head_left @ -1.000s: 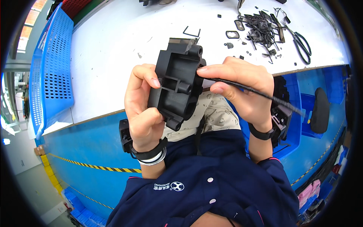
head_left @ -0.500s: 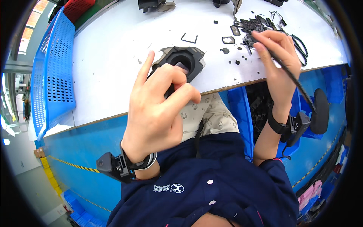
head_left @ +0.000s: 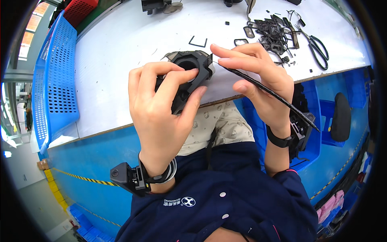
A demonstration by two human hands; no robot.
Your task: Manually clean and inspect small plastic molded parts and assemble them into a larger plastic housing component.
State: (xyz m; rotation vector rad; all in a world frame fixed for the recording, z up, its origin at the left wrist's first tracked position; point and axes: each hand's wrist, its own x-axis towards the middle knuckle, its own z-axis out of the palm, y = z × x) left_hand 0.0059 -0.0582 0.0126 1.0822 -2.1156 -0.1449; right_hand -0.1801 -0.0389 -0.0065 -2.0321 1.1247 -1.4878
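Just left of mid-frame, the left hand (head_left: 159,103) is gripping a black part (head_left: 205,67); right of it, the right hand (head_left: 268,78) is holding a rod (head_left: 278,96), its thin tip pointing toward the part. Scraps (head_left: 274,34) are lying upper right.

Left fingers (head_left: 172,83) bent — right fingers (head_left: 242,63) straighter

Blk part (head_left: 202,75): matt plast., smooth. Tool (head_left: 268,89): semi-gloss. Tabletop (head_left: 109,82): smooth, glossy. Bskt (head_left: 64,113): plast. Shirt (head_left: 242,173): matt cloth.
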